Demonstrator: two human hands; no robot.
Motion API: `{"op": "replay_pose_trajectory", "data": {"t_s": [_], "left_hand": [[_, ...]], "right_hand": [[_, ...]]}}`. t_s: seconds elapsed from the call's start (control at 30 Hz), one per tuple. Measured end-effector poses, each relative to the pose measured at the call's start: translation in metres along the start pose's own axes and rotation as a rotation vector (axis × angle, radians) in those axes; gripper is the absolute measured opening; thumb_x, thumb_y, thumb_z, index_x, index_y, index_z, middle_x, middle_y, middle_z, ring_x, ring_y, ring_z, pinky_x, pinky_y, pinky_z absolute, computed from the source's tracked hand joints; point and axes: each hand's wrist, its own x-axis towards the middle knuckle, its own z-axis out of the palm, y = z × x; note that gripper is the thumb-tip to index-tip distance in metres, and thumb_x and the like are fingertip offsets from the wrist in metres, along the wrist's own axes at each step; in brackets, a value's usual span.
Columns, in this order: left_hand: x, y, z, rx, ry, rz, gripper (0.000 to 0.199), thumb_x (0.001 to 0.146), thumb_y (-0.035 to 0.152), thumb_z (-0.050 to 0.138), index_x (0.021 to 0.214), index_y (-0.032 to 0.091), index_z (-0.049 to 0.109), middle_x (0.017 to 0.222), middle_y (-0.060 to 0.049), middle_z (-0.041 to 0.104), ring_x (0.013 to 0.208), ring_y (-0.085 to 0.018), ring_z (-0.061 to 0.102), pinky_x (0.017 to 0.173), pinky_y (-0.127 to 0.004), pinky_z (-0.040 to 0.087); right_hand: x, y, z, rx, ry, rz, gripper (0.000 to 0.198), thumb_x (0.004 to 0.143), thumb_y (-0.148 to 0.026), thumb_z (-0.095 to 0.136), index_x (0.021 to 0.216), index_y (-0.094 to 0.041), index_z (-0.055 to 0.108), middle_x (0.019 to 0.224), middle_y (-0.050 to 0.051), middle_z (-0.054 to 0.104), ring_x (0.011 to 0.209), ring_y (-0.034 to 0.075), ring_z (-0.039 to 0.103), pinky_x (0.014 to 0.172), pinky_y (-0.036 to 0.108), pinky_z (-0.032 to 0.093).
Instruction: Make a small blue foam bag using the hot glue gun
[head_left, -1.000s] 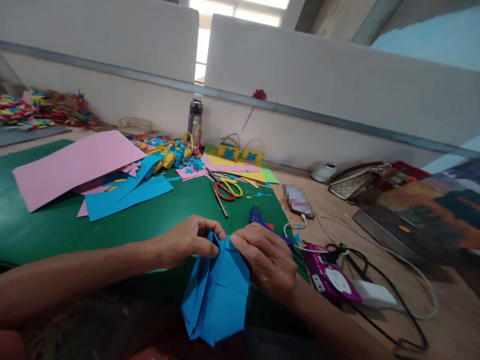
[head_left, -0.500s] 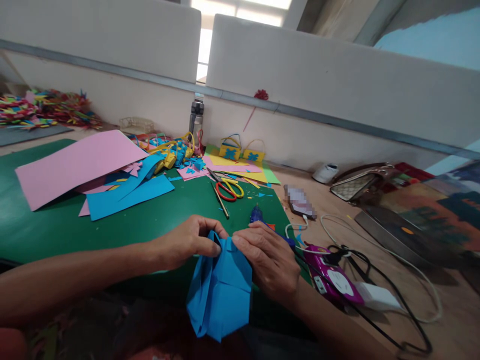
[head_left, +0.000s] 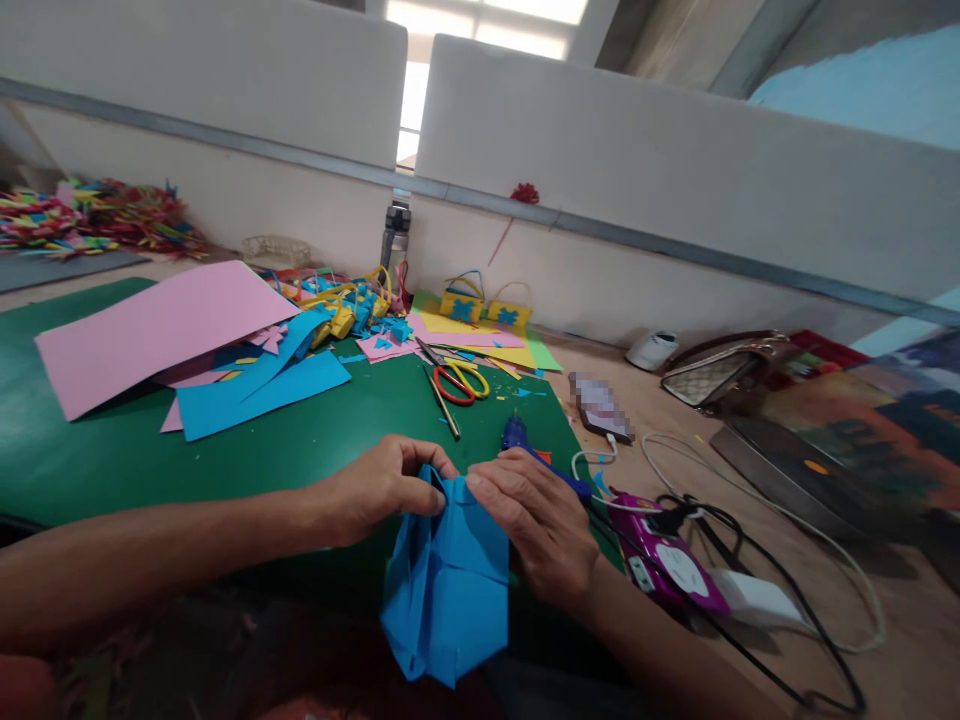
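A folded blue paper bag [head_left: 466, 600] hangs between my hands at the front edge of the green mat, its creased sides facing me. My left hand [head_left: 382, 490] pinches its upper left rim between thumb and fingers. On the upper right edge, my right hand [head_left: 536, 520] is closed over the paper, with the fingertips at the top fold; its thumb is hidden. Just beyond the right hand lies a blue glue gun [head_left: 516, 434]. Scissors [head_left: 454, 382] with red and yellow handles rest further back, beside a pen [head_left: 444, 402].
Pink sheets [head_left: 165, 335] and blue paper [head_left: 262, 395] cover the mat's left. Small paper baskets [head_left: 352, 310] are heaped behind. At right are a phone [head_left: 600, 405], a purple power strip [head_left: 667, 560], tangled cables and a handbag [head_left: 724, 370]. A bottle [head_left: 395, 240] stands by the partition.
The blue paper bag's lower end has swung slightly to the right. Both hands keep their hold at its top, and the view has shifted a little.
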Motion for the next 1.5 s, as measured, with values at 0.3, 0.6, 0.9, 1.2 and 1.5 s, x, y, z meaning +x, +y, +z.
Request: {"op": "replay_pose_trajectory", "data": {"t_s": [0.3, 0.6, 0.9, 1.2, 1.5], "left_hand": [[0.000, -0.002, 0.000, -0.015, 0.008, 0.001, 0.022, 0.051, 0.012, 0.059, 0.073, 0.014, 0.057, 0.057, 0.005, 0.052, 0.053, -0.008, 0.041, 0.051, -0.021, 0.029], [-0.002, -0.002, 0.001, -0.055, 0.016, 0.009, 0.021, 0.050, 0.012, 0.060, 0.071, 0.014, 0.057, 0.057, 0.005, 0.051, 0.053, -0.008, 0.040, 0.052, -0.021, 0.029], [0.000, 0.000, 0.000, -0.092, 0.005, 0.029, 0.022, 0.049, 0.014, 0.062, 0.070, 0.014, 0.057, 0.060, 0.004, 0.052, 0.054, -0.008, 0.042, 0.052, -0.021, 0.030], [-0.001, -0.003, 0.000, -0.050, -0.020, 0.027, 0.021, 0.050, 0.015, 0.062, 0.071, 0.014, 0.058, 0.060, 0.003, 0.054, 0.055, -0.009, 0.043, 0.054, -0.021, 0.032], [0.001, -0.003, 0.001, -0.069, -0.023, 0.005, 0.021, 0.050, 0.014, 0.062, 0.071, 0.014, 0.057, 0.059, 0.003, 0.053, 0.054, -0.009, 0.043, 0.053, -0.021, 0.032]], "right_hand": [[-0.001, 0.000, -0.002, -0.071, -0.028, -0.048, 0.025, 0.086, -0.007, 0.037, 0.103, -0.011, 0.055, 0.084, 0.013, 0.068, 0.079, 0.018, 0.064, 0.074, 0.038, 0.052], [-0.001, 0.002, 0.001, -0.050, -0.026, -0.017, 0.026, 0.085, -0.008, 0.039, 0.104, -0.012, 0.056, 0.084, 0.012, 0.067, 0.079, 0.019, 0.063, 0.074, 0.039, 0.051], [-0.001, -0.001, 0.015, 0.185, 0.166, 0.304, 0.020, 0.080, -0.006, 0.055, 0.096, -0.018, 0.058, 0.083, 0.006, 0.068, 0.078, 0.017, 0.064, 0.079, 0.037, 0.049], [-0.004, 0.004, 0.012, 0.174, 0.110, 0.208, 0.016, 0.081, -0.010, 0.051, 0.092, -0.019, 0.059, 0.080, 0.006, 0.069, 0.075, 0.016, 0.064, 0.082, 0.040, 0.047], [-0.001, 0.003, 0.006, 0.087, 0.066, 0.125, 0.015, 0.080, -0.009, 0.050, 0.092, -0.015, 0.057, 0.076, 0.007, 0.068, 0.072, 0.017, 0.063, 0.081, 0.043, 0.045]]}}
